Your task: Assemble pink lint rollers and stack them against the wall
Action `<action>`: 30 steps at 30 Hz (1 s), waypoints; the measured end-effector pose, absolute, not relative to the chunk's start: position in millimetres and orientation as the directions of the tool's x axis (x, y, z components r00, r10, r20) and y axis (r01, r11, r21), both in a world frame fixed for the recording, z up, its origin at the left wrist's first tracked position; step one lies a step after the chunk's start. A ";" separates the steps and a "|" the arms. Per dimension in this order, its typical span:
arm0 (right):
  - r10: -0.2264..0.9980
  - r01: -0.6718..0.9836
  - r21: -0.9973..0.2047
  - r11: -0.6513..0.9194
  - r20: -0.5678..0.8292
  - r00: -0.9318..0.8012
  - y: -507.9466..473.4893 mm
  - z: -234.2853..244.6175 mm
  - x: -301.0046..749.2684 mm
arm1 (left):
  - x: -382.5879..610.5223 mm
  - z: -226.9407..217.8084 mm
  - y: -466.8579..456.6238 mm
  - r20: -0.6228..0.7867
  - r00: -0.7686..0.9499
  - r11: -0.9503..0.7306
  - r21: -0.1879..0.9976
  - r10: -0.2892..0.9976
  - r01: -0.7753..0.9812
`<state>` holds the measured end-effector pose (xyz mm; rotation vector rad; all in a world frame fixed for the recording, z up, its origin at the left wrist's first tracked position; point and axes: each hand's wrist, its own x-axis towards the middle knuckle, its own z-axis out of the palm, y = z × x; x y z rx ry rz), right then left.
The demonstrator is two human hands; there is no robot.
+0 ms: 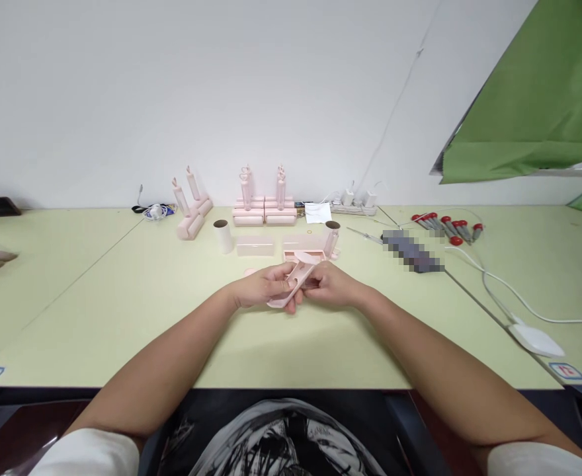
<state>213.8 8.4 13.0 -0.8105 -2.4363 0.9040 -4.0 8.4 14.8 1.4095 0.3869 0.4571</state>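
A long pink plastic shell (298,276), hollow on the side that shows, is tilted between both hands over the table. My left hand (266,285) is wrapped round it, with the thumb on its inner side and fingertips showing beneath. Against its right edge my right hand (335,284) is closed, fingers curled in; what they pinch, if anything, is hidden. Just behind the hands lies an open pink tray-like part (287,254), partly covered by the shell. Behind it stand a frosted pink cover (301,242) and another such cover (255,246).
White cardboard-cored rolls (223,238) stand behind the hands. Pink units (249,217) with upright bottle-like pieces line the wall, others (194,221) further left. To the right are a pixelated dark object (413,251), red-capped tools (462,230), a white cable (519,294) and a power strip (355,209).
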 end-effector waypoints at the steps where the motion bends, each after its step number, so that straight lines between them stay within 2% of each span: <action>1: 0.646 0.379 -0.706 0.599 0.145 -0.749 8.1 13.1 214.4 | -5.1 14.8 8.7 -0.017 0.848 0.106 0.993 0.529 -0.046; 4: 0.699 0.476 -0.724 0.499 0.012 -0.715 3.9 13.3 214.7 | -6.6 12.9 9.6 -0.045 0.821 0.120 0.992 0.569 -0.028; 7: 0.671 0.473 -0.765 0.438 -0.072 -0.738 -3.4 15.7 212.2 | -5.3 8.2 9.5 -0.064 0.849 0.142 0.990 0.524 -0.013; 9: 0.637 0.439 -0.786 0.436 -0.076 -0.767 -7.1 17.7 209.8 | -3.5 4.8 8.6 -0.086 0.883 0.169 0.986 0.461 0.008; 11: 0.657 0.462 -0.769 0.442 -0.073 -0.750 -8.3 18.7 207.9 | -1.7 2.1 7.7 -0.092 0.888 0.180 0.984 0.450 0.010; 16: 0.780 0.560 -0.699 0.446 -0.003 -0.626 -4.8 16.7 205.8 | 2.4 1.2 6.9 -0.054 0.789 0.124 0.992 0.612 -0.029; 24: 0.851 0.700 -0.547 0.458 0.043 -0.523 -1.1 16.3 207.2 | 5.1 10.8 8.1 -0.014 0.720 0.055 0.998 0.694 -0.035; 27: 0.863 0.692 -0.577 0.435 0.048 -0.503 0.0 15.4 207.9 | -7.8 16.0 15.6 0.019 0.647 -0.090 0.993 0.762 0.078; 30: 0.862 0.659 -0.631 0.411 0.033 -0.505 -0.3 13.5 207.7 | -24.8 19.5 27.1 0.116 0.471 -0.305 0.887 0.875 0.348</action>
